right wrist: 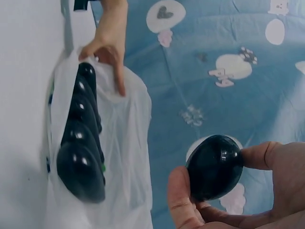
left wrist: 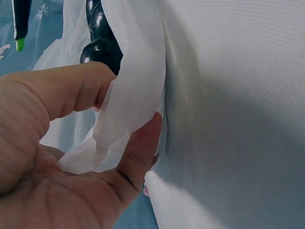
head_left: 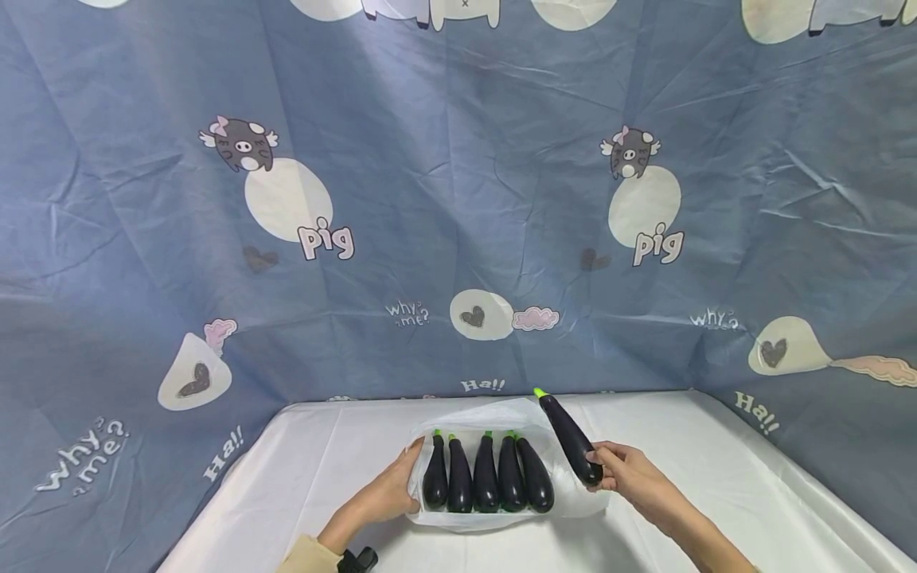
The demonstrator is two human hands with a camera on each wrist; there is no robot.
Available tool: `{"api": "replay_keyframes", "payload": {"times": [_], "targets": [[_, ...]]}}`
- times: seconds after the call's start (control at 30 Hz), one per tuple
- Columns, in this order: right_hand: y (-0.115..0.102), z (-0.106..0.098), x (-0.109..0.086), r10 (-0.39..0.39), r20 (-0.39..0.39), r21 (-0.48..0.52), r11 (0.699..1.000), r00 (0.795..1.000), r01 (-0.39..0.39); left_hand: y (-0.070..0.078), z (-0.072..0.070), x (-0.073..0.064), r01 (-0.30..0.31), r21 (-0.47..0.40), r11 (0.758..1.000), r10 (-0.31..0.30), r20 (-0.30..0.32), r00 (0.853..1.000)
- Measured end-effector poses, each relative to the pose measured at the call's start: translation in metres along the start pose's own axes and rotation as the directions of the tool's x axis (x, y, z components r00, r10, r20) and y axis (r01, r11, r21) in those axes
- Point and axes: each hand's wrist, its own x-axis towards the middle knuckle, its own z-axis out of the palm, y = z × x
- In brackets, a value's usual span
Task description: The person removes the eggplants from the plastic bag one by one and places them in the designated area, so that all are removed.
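Note:
A white plastic bag (head_left: 579, 495) lies with its mouth spread wide, and several dark eggplants (head_left: 485, 477) sit in a row inside it, green stem ends pointing away. My left hand (head_left: 390, 487) grips the bag's left side; in the left wrist view the thin plastic (left wrist: 138, 57) passes between thumb and fingers. To the right, my right hand (head_left: 632, 475) pinches another eggplant (head_left: 571, 438) near its rounded bottom. This eggplant is raised and tilted, its bright green stem up and to the left. The right wrist view shows its round end (right wrist: 215, 167) between thumb and fingers.
A white cloth (head_left: 301, 454) covers the table beneath the bag. Behind the table and along its sides hangs a blue printed curtain (head_left: 401, 239) with pig figures and lettering. A black band (head_left: 358, 560) is on the left wrist.

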Motion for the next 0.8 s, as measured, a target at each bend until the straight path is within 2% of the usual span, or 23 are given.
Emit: {"api": "replay_keyframes", "payload": {"times": [0.2, 0.33, 0.63, 0.8], "targets": [[0.003, -0.011, 0.007, 0.029, -0.116, 0.010, 1.000, 0.993, -0.028, 0.000, 0.000, 0.000, 0.004, 0.003, 1.000, -0.004, -0.006, 1.000], [0.007, -0.019, 0.010, 0.027, -0.157, 0.013, 1.000, 0.987, -0.025, -0.001, 0.000, 0.000, -0.007, 0.003, 1.000, 0.007, -0.001, 1.000], [0.015, -0.039, 0.020, 0.012, -0.192, 0.008, 1.000, 0.981, -0.011, -0.001, 0.000, 0.001, -0.026, 0.013, 1.000, 0.026, 0.001, 1.000], [0.023, -0.048, 0.024, 0.038, -0.210, -0.012, 0.999, 0.977, -0.041, -0.001, 0.001, 0.000, -0.022, 0.006, 1.000, 0.022, 0.001, 1.000]]}}
